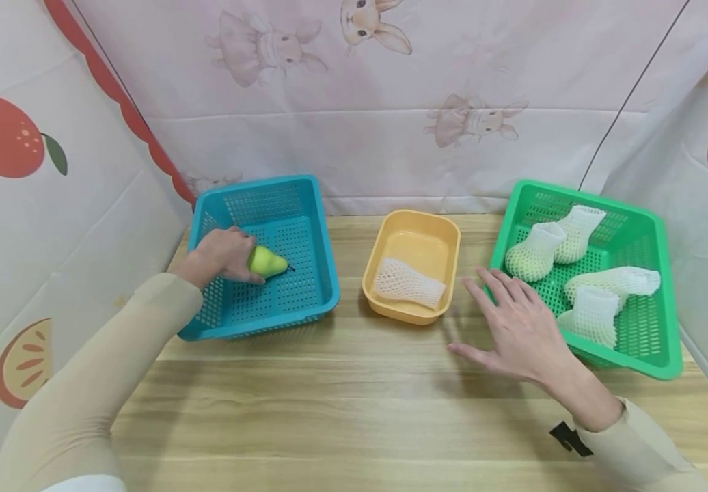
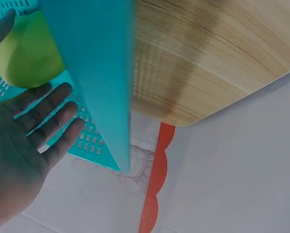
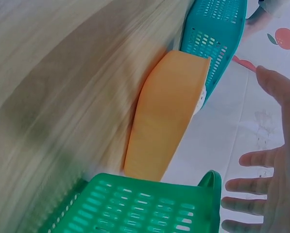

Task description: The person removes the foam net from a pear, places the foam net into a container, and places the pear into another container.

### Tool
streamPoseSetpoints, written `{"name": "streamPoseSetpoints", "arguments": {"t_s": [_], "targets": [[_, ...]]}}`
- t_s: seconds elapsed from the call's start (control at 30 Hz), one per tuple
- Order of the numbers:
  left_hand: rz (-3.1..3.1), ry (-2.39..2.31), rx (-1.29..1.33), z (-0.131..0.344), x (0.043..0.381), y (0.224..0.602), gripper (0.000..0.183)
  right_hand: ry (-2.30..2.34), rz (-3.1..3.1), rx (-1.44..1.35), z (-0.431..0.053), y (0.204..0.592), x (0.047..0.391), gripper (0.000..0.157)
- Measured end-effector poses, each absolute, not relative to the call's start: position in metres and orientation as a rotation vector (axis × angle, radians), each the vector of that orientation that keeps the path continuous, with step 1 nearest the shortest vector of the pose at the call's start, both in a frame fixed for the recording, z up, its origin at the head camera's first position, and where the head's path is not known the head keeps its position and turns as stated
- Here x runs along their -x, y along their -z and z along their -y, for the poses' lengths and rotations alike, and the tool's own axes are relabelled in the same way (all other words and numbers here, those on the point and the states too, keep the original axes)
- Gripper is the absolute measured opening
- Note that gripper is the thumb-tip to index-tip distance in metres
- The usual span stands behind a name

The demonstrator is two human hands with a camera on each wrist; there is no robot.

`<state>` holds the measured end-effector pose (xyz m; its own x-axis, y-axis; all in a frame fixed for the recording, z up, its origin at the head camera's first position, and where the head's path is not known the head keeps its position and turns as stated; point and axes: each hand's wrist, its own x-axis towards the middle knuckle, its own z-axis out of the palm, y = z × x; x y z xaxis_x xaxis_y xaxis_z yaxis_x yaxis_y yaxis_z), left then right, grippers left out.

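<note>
In the head view my left hand (image 1: 226, 254) reaches into the blue basket (image 1: 324, 260) and holds a green pear (image 1: 268, 262), its stem pointing right. The left wrist view shows the pear (image 2: 30, 53) between thumb and index finger, with the other fingers spread. My right hand (image 1: 516, 328), fingers spread and holding nothing, hovers by the near left corner of the green basket (image 1: 668, 307). A white foam net sleeve (image 1: 409, 281) lies in the yellow tray (image 1: 414, 240) between the baskets.
Several pears in white foam net sleeves lie in the green basket, one (image 1: 529, 260) at its left. The baskets and tray stand on a wooden table (image 1: 354, 396). Printed cloth (image 1: 354, 150) hangs behind and at both sides. A black strap (image 1: 569, 439) shows near the right cuff.
</note>
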<state>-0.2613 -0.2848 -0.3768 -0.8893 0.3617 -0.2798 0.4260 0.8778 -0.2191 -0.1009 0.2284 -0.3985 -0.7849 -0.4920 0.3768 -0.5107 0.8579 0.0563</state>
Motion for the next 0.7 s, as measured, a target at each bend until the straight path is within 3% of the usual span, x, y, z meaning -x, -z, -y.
{"name": "streamPoseSetpoints", "arguments": {"t_s": [0.2, 0.7], "targets": [[-2.818, 0.378, -0.587, 0.280, 0.253, 0.376, 0.097, -0.060, 2.670, -0.733, -0.235, 0.393, 0.100, 0.108], [-2.904, 0.213, -0.620, 0.261, 0.226, 0.361, 0.109, -0.052, 2.755, -0.677, -0.259, 0.376, 0.098, 0.107]]}}
